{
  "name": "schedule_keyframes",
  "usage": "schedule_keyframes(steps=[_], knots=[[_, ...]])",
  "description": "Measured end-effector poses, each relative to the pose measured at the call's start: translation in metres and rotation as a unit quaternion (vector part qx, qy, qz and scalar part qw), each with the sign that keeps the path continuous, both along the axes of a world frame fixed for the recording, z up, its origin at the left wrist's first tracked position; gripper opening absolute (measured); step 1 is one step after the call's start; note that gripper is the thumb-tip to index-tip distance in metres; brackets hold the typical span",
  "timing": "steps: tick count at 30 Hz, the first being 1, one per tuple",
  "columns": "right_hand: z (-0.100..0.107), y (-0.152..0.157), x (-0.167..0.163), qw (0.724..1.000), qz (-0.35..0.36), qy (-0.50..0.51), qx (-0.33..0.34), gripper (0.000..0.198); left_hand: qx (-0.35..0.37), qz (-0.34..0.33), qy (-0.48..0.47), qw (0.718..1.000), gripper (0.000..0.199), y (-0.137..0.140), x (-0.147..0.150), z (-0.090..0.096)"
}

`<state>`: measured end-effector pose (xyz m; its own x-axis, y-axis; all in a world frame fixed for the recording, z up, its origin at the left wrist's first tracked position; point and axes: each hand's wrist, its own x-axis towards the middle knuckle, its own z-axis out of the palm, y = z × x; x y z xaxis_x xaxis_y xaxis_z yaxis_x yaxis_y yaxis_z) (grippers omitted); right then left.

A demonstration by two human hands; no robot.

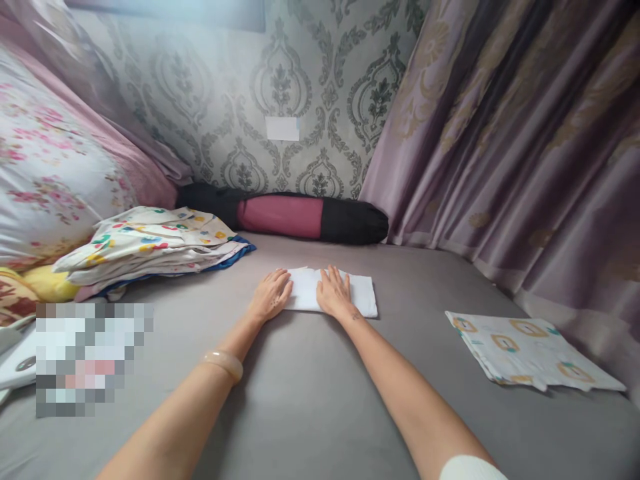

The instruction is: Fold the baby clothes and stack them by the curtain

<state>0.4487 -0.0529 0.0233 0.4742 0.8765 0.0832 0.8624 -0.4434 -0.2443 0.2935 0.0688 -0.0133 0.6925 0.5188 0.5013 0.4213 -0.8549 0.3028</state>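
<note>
A folded white cloth (306,293) lies flat on the grey bed sheet (300,387), straight ahead of me. My left hand (271,293) rests on the cloth's left end, palm down, with the fingers stretched out. Nearer its middle, my right hand (334,291) presses flat with fingers spread, and the cloth's right end shows beyond it. Neither hand grips anything. A pale bangle (223,365) is on my left forearm.
A folded printed cloth (533,350) lies at right. At left are a pile of patterned clothes (155,240), a floral pillow (55,160) and a blurred-out item (90,360). A black and maroon bolster (280,216) lines the wall; purple curtains (480,120) hang at right.
</note>
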Motion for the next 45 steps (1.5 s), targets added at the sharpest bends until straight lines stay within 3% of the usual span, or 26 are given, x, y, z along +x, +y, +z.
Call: schedule_keyframes(steps=[4, 11, 18, 23, 33, 40, 45], knots=[[-0.007, 0.009, -0.016, 0.999, 0.042, 0.001, 0.02, 0.057, -0.024, 0.028, -0.011, 0.999, 0.041, 0.001, 0.0, -0.001], [-0.02, 0.013, -0.016, 0.999, 0.029, -0.011, 0.024, 0.059, -0.111, 0.065, -0.039, 0.991, 0.042, 0.009, -0.001, -0.001], [-0.003, 0.017, -0.02, 0.999, 0.018, 0.012, -0.039, 0.061, -0.22, 0.124, -0.137, 0.958, 0.044, 0.02, -0.003, -0.004], [0.005, 0.03, -0.041, 0.998, 0.049, -0.025, -0.024, 0.062, -0.239, 0.124, -0.157, 0.95, 0.045, 0.021, -0.003, -0.002], [-0.016, 0.04, -0.053, 0.999, 0.05, -0.008, -0.003, 0.063, -0.302, 0.137, -0.225, 0.916, 0.044, 0.019, -0.009, 0.005], [-0.006, 0.048, -0.057, 0.997, 0.051, -0.007, -0.052, 0.062, -0.325, 0.149, -0.27, 0.894, 0.04, 0.02, -0.01, 0.004], [-0.001, 0.06, -0.075, 0.994, 0.112, 0.001, -0.014, 0.058, -0.32, 0.159, -0.263, 0.896, 0.04, 0.021, -0.01, 0.005]])
